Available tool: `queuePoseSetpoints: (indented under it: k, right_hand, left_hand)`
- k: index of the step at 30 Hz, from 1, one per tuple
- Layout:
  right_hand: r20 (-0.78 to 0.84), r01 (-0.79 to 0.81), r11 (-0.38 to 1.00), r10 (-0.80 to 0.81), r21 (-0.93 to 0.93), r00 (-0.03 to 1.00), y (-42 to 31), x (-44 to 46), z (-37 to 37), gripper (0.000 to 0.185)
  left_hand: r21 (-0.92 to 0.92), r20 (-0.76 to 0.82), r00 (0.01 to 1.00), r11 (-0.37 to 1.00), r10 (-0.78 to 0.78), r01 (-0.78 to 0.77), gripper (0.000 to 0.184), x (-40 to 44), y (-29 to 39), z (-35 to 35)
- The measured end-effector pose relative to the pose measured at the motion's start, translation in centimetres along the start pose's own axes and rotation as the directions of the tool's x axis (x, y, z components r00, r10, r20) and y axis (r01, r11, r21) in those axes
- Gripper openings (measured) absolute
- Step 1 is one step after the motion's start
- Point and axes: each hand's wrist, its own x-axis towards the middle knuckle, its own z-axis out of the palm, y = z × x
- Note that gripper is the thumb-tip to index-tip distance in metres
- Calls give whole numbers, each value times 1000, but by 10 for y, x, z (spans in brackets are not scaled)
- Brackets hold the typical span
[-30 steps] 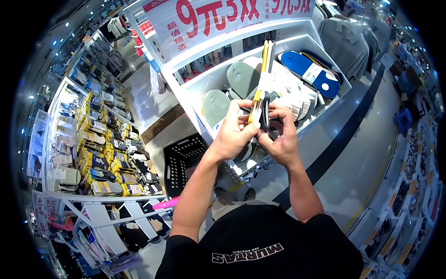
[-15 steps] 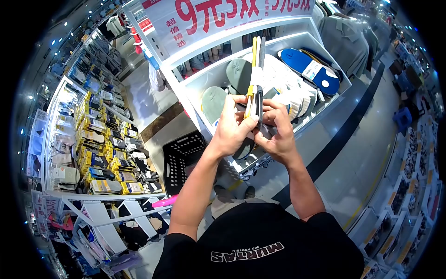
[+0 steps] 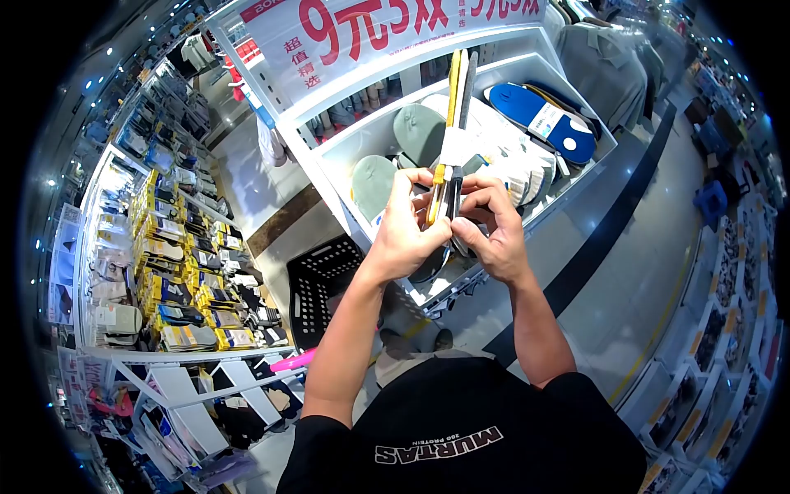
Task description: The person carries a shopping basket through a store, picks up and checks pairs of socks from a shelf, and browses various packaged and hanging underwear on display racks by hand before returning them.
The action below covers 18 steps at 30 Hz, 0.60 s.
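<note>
Between my two hands a bundle of insoles (image 3: 454,103) is held edge-on, one yellow-edged and one dark grey, with a white paper band around the middle. My left hand (image 3: 409,226) grips the lower end from the left, thumb and fingers pressed on it. From the other side my right hand (image 3: 495,230) pinches the dark insole with bent fingers. Under them, a white bin (image 3: 337,152) holds grey-green insoles (image 3: 418,133), a stack of white insoles (image 3: 514,169) and a blue banded insole (image 3: 543,122).
A black perforated basket (image 3: 317,280) with a pink handle (image 3: 294,361) stands left of my legs. A sock display (image 3: 177,272) fills the left side. Behind the bin rises a price sign (image 3: 370,29). Shelves (image 3: 708,346) run along the right.
The insoles' upper ends have spread slightly apart and lean a little more to the right. My right thumb has moved up along the dark insole. The view has shifted slightly.
</note>
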Motion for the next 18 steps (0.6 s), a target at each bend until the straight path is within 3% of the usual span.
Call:
queuePoseSetpoints:
  k: [11, 15, 16, 18]
  right_hand:
    - [-28, -49, 998, 50, 30, 998, 1, 2, 3, 56]
    - [-74, -37, 999, 37, 2, 997, 5, -3, 5, 56]
    - [-75, -11, 1000, 10, -13, 997, 2, -3, 7, 53]
    - [-79, -3, 997, 9, 71, 997, 8, -6, 3, 50]
  left_hand:
    - [-85, -4, 999, 995, 48, -48, 54, -1, 5, 4]
    - [19, -33, 995, 996, 92, -91, 54, 1, -5, 2]
    - [-10, -13, 1000, 1000, 15, -15, 56, 1, -7, -1]
    - [170, 16, 982, 968, 186, -186, 59, 2, -7, 2]
